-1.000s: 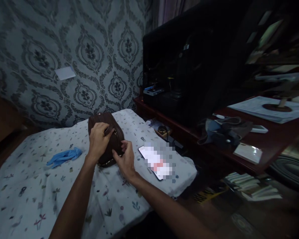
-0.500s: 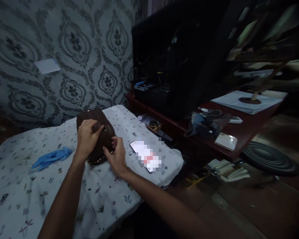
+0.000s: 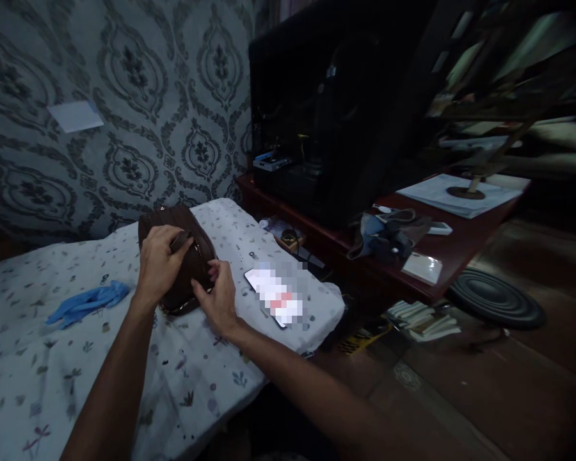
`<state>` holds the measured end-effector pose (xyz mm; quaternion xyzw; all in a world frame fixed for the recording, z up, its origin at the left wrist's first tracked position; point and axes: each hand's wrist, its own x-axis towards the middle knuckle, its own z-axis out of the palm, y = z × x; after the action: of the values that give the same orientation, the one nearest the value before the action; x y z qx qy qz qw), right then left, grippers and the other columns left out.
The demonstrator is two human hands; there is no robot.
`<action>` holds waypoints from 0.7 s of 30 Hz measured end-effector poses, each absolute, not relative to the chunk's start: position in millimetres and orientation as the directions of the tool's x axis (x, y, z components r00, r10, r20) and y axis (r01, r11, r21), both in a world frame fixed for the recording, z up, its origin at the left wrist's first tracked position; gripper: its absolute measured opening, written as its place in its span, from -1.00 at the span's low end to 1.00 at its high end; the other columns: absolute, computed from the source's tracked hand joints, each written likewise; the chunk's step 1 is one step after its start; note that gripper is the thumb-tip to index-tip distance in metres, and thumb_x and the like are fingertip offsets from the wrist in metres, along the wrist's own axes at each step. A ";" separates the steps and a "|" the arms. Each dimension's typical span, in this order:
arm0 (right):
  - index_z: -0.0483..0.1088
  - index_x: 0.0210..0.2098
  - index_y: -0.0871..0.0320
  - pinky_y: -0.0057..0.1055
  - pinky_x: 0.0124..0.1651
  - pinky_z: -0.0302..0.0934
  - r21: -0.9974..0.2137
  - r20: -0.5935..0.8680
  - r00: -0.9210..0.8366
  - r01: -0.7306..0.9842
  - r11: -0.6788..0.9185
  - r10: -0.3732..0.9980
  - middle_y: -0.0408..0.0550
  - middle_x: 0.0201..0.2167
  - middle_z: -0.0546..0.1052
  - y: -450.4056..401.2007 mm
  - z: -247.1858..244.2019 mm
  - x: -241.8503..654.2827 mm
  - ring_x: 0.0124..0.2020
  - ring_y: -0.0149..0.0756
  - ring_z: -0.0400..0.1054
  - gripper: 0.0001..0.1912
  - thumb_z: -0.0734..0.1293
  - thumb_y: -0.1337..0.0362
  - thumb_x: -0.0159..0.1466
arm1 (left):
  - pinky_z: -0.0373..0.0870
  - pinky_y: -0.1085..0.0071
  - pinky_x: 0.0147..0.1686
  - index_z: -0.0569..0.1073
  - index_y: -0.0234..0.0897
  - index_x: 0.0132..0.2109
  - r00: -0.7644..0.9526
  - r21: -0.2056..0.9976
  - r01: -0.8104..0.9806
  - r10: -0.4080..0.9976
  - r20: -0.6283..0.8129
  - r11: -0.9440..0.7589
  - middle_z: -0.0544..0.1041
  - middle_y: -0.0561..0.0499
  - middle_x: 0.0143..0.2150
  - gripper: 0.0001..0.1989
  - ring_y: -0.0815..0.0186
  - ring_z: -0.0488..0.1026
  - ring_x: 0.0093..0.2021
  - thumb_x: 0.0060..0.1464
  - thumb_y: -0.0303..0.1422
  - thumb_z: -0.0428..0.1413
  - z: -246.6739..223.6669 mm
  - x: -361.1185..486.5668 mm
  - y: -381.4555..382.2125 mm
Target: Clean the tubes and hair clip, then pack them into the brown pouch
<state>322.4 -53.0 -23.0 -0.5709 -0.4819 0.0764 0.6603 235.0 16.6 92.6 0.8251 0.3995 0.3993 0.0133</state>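
A dark brown bag [image 3: 187, 276] with metal zips lies on the patterned white cloth [image 3: 211, 390] in front of the wall. My left hand [image 3: 160, 262] is closed on the bag's upper part, with a brown strap or flap between thumb and fingers. At the bag's right side is my right hand [image 3: 219, 296], its thumb and bent fingers against the edge; what they pinch is too small to make out. To the right of that hand lies a lit phone [image 3: 269, 291], its screen blurred. A blue cloth [image 3: 89, 303] is crumpled left of the bag.
A dark red cabinet [image 3: 432, 291] on the right bears a large black screen [image 3: 317, 128], a crumpled dark cloth bundle [image 3: 388, 237], a white box [image 3: 422, 267] and papers [image 3: 441, 192]. Below are a round black base [image 3: 496, 298] and a stack of whitish items [image 3: 425, 320].
The whole view has shifted slightly, so everything appears a little further left. Both hands keep nearly the same places on the bag.
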 end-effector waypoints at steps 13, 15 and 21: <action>0.25 0.03 0.14 -0.31 -0.12 0.32 -0.820 0.563 0.500 0.439 0.368 0.658 -0.06 -0.20 0.40 -53.6 -23.4 323.4 -0.22 -0.25 0.33 -0.60 0.34 0.19 0.24 | 0.37 0.18 0.06 0.53 -0.23 -0.22 0.391 0.344 0.623 0.661 0.640 -0.703 0.61 -0.08 -0.14 -0.86 0.11 0.46 -0.03 0.14 -0.28 0.12 92.3 233.8 18.7; 0.25 0.03 0.14 -0.31 -0.13 0.32 -0.821 0.564 0.506 0.428 0.378 0.653 -0.07 -0.20 0.39 -53.4 -23.6 323.3 -0.21 -0.25 0.33 -0.60 0.34 0.18 0.24 | 0.37 0.16 0.07 0.53 -0.24 -0.21 0.403 0.342 0.603 0.645 0.649 -0.721 0.61 -0.10 -0.11 -0.84 0.10 0.47 0.00 0.14 -0.27 0.12 91.8 232.8 19.9; 0.25 0.02 0.11 -0.31 -0.12 0.31 -0.837 0.540 0.511 0.409 0.364 0.668 -0.10 -0.20 0.38 -53.6 -22.9 323.4 -0.22 -0.26 0.32 -0.60 0.36 0.19 0.23 | 0.35 0.13 0.13 0.53 -0.23 -0.23 0.492 0.320 0.544 0.604 0.627 -0.776 0.61 -0.10 -0.11 -0.82 0.09 0.46 0.07 0.15 -0.24 0.11 93.6 231.7 20.5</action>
<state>323.4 -53.6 -22.9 -0.5557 -0.4846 0.0969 0.6685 231.7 20.5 93.6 0.8628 0.3326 0.3787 0.0393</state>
